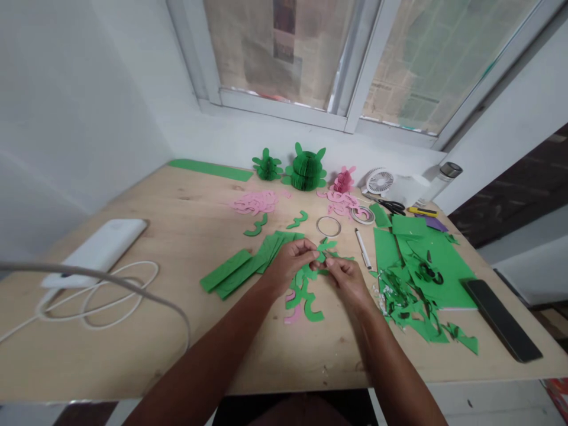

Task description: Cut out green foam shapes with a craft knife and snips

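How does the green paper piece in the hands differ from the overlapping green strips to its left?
The held piece is at the fingertips of the left hand and right hand, while the green strips lie on the table. The held piece has an irregular outline; the green strips look long and straight-edged. The held piece looks smaller than the front strip. Both are green.

a small green paper cutout (325,246), matte and plain, with narrow rounded lobes fanning outward, is held at the fingertips of the left hand (293,262) and the right hand (348,279). it is just beyond some curved green paper cutouts (313,309); the fingers hide part of its outline.
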Action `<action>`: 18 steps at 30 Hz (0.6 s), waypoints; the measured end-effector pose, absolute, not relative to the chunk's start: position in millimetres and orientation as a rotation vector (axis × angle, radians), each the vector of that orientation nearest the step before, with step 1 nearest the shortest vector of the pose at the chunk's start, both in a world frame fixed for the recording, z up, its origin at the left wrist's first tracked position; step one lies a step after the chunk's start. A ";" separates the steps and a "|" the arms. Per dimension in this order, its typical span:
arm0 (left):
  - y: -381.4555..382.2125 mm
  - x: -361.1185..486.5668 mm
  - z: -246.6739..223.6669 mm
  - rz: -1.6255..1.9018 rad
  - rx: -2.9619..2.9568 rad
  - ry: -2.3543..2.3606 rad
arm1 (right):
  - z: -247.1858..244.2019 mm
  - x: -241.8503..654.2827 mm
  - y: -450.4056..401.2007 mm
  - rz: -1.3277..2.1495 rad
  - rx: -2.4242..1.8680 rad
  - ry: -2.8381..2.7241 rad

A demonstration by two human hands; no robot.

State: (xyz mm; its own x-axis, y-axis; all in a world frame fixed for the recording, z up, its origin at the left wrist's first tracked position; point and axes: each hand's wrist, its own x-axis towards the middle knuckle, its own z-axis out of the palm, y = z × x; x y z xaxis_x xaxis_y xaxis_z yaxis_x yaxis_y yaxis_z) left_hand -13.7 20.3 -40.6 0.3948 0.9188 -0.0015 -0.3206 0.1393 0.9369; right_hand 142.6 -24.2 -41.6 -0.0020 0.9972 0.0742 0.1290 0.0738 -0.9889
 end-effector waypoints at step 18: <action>17.9 -13.6 -36.2 1.019 1.060 0.727 | -44.7 145.2 -22.3 1.055 -1.243 -1.369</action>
